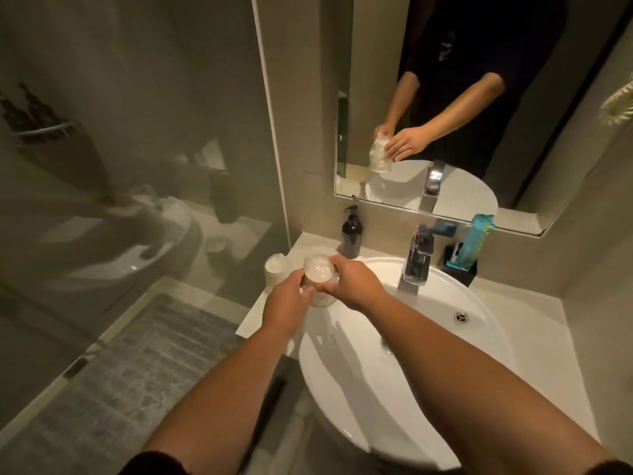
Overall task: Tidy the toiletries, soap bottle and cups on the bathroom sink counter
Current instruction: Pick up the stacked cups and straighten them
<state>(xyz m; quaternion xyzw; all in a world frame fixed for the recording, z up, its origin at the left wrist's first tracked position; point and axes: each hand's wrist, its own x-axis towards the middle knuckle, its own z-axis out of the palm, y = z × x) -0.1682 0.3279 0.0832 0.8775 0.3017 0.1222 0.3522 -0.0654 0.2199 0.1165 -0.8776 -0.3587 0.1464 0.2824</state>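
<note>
Second cup (275, 269), wrapped in clear film: just left of the left hand, standing upright on the counter (534, 323), mouth covering facing up.

Left hand (286, 301): fingers curled round the lower part of the held cup (319, 272), gripping it from the left. Fingertips hidden behind the cup.

Held cup: clear, film-wrapped, between both hands over the left rim of the basin (411, 389). Long axis tilted, top leaning toward the camera and slightly left; pale round top faces up. Lower end blurred and partly hidden by the left hand, so the base is hard to make out. No readable print.

Right hand (351, 281): closed on the cup's right side, thumb and fingers pinching the wrap near the upper body.

Soap bottle (351, 236): beyond the right hand, upright on the counter by the wall, dark, pump nozzle pointing left. No label legible.

Tap (416, 258): right of the right hand, chrome, spout over the basin.

Teal packet (474, 241): further right, standing upright in a black holder (460, 269); its printing is too small to read.

Mirror (445, 97): above, reflecting both hands on the cup; its top is cut off.
</note>
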